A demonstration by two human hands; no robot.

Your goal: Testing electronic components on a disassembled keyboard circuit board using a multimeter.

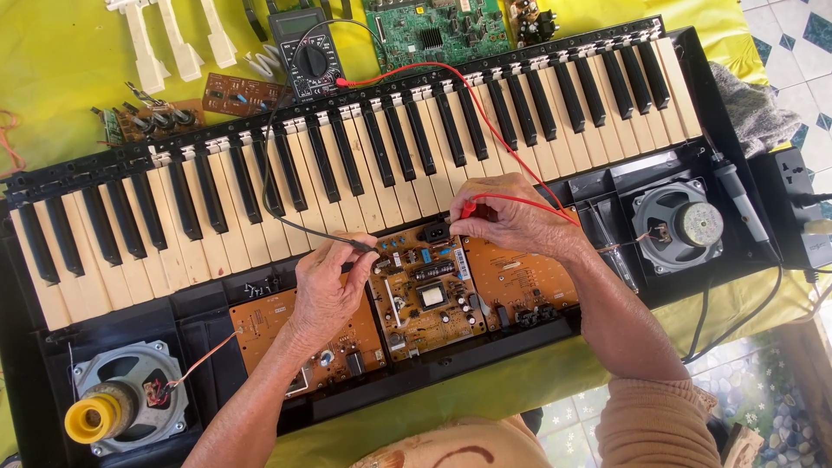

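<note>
So this is an opened-up electronic keyboard [347, 165] lying on a yellow cloth [61, 61], and I'll place everything off the centre circuit board [426, 290], the brown one packed with components just below the keys.

Far left of that board, down in the corner of the case, there's a round speaker [121, 407] with a yellow magnet cap and a thin copper-coloured wire running off it. Closer in, just left of the centre board, sits a plainer brown board [260, 322].

The left hand [325, 290] lies over that plainer board, fingers pinched together on the black probe [360, 246], whose tip comes down at the upper left edge of the centre board. Its black lead [270, 156] loops up over the keys to the multimeter [309, 52], which sits above the keyboard, up and left of the centre board.

The right hand [511, 217] is just above and right of the centre board, fingers closed round the red probe [472, 208], with the tip pointing at the board's top edge near a black socket. The red lead [459, 87] also runs up across the keys to the meter.

Further right there's another brown board [520, 282], then a second speaker [678, 225], and a soldering iron [741, 204] at the case's right edge.
</note>
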